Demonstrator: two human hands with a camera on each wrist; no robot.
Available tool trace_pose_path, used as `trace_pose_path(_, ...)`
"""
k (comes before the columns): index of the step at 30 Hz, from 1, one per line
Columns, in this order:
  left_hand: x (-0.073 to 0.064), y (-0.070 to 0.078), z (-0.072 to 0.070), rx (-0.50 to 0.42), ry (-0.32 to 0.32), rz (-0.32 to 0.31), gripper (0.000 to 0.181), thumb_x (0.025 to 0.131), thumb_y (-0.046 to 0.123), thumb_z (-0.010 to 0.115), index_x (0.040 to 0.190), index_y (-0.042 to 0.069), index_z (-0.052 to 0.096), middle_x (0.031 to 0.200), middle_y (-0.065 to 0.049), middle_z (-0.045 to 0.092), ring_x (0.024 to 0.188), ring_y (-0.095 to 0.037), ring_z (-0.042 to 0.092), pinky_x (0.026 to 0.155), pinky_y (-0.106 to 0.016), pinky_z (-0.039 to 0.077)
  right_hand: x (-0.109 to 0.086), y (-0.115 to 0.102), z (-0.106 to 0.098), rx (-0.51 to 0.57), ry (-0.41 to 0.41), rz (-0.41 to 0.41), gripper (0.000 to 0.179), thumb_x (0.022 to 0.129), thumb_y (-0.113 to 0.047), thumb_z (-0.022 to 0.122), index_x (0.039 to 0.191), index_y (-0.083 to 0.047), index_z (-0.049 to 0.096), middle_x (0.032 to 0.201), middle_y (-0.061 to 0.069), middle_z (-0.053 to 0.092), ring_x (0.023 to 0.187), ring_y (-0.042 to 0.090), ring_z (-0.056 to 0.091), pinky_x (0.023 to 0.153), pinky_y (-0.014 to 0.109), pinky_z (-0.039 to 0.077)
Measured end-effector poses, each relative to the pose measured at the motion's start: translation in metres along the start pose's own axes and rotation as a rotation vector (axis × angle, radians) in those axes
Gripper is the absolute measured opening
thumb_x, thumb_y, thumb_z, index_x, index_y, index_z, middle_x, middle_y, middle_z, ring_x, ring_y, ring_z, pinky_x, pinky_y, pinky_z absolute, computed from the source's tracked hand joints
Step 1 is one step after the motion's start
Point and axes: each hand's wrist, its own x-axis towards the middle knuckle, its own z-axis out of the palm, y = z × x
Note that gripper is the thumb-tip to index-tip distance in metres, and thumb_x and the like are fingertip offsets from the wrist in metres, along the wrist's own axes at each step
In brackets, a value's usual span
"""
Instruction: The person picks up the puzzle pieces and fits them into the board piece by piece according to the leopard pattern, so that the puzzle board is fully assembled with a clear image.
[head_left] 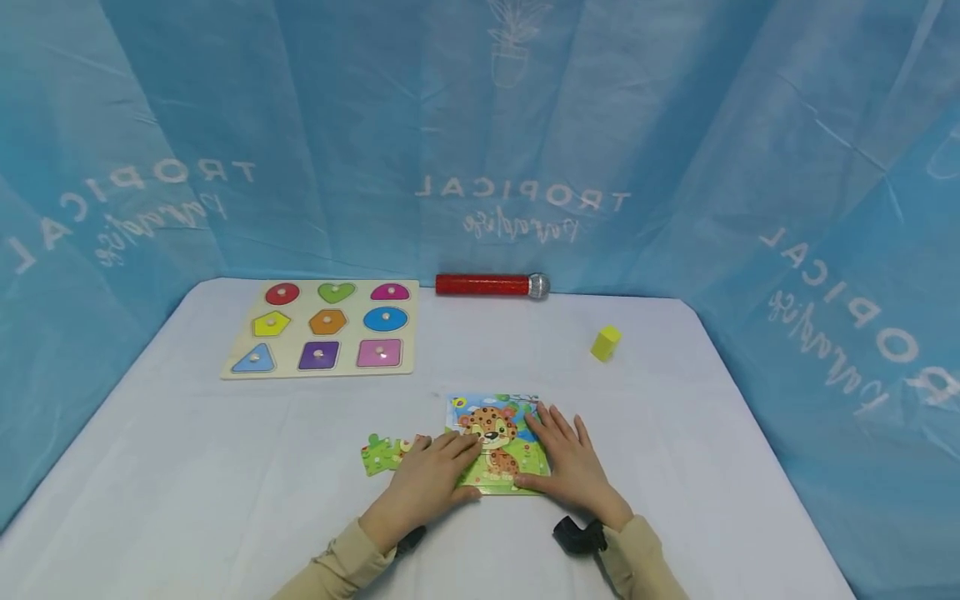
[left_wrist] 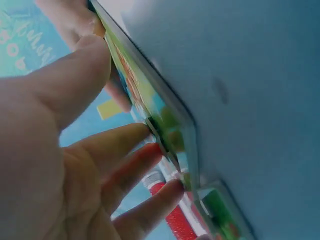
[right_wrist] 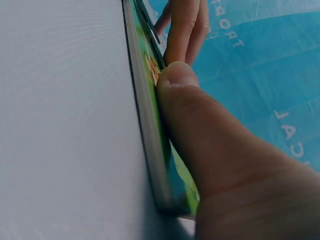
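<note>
A leopard jigsaw puzzle (head_left: 498, 467) lies flat in its board near the front middle of the table. My left hand (head_left: 431, 475) rests over its left side, fingers stretched out, with fingertips touching the surface. In the left wrist view, a puzzle piece (left_wrist: 162, 142) under those fingertips stands slightly raised at one edge. My right hand (head_left: 573, 467) lies spread on the right side of the puzzle, the thumb near its lower edge. Just left of the board, a loose green puzzle piece (head_left: 378, 456) lies on the cloth, partly next to my left hand, which hides what is beneath it.
A wooden shape board (head_left: 281, 369) with several knobbed shapes lies at the back left. The red toy microphone (head_left: 483, 285) is at the back edge, and a yellow block (head_left: 606, 343) stands to the right. Blue printed curtains (head_left: 360, 125) surround the white table (head_left: 187, 467).
</note>
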Motion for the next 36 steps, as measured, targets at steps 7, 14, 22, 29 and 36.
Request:
trace_pose_path(7, 0.006, 0.006, 0.004, 0.047, 0.039, 0.037, 0.055, 0.087, 0.055, 0.059, 0.135, 0.027, 0.059, 0.136, -0.002, 0.056, 0.12, -0.022, 0.053, 0.086, -0.043, 0.05, -0.004, 0.004, -0.004, 0.002, 0.001, -0.053, 0.068, 0.082, -0.059, 0.065, 0.141, -0.028, 0.051, 0.159, 0.021, 0.021, 0.146, 0.046, 0.019, 0.111, 0.072, 0.005)
trace_pose_path(14, 0.006, 0.0, 0.0, -0.013, -0.013, 0.03, 0.055, 0.089, 0.054, 0.059, 0.137, 0.027, 0.056, 0.139, -0.002, 0.054, 0.123, -0.022, 0.051, 0.091, -0.046, 0.047, -0.001, 0.003, -0.001, 0.019, 0.034, -0.064, 0.078, 0.081, -0.064, 0.063, 0.146, -0.024, 0.045, 0.159, 0.02, 0.023, 0.146, 0.046, 0.02, 0.111, 0.072, 0.005)
trace_pose_path(22, -0.014, -0.053, -0.008, -0.336, 0.006, -0.065, 0.056, 0.084, 0.033, 0.074, 0.134, 0.013, 0.059, 0.137, -0.01, 0.057, 0.13, -0.037, 0.049, 0.105, -0.057, 0.04, 0.0, -0.002, 0.002, 0.045, 0.033, 0.012, 0.1, 0.074, -0.059, 0.073, 0.152, -0.012, 0.032, 0.159, 0.013, 0.026, 0.148, 0.039, 0.021, 0.116, 0.065, 0.003)
trace_pose_path(29, -0.031, -0.08, -0.008, -0.277, 0.075, -0.164, 0.054, 0.07, 0.023, 0.086, 0.12, 0.014, 0.069, 0.114, -0.001, 0.07, 0.11, -0.024, 0.062, 0.097, -0.05, 0.046, 0.001, -0.004, 0.0, 0.055, 0.035, 0.024, 0.101, 0.072, -0.056, 0.076, 0.151, -0.01, 0.033, 0.159, 0.013, 0.028, 0.147, 0.039, 0.022, 0.117, 0.064, 0.003)
trace_pose_path(36, -0.031, -0.079, -0.009, -0.249, 0.088, -0.147, 0.048, 0.072, 0.022, 0.085, 0.117, 0.014, 0.07, 0.106, 0.002, 0.071, 0.103, -0.02, 0.063, 0.098, -0.049, 0.046, 0.002, -0.006, 0.002, 0.072, 0.006, 0.046, 0.101, 0.073, -0.055, 0.076, 0.152, -0.011, 0.031, 0.16, 0.011, 0.025, 0.149, 0.037, 0.018, 0.118, 0.062, 0.001)
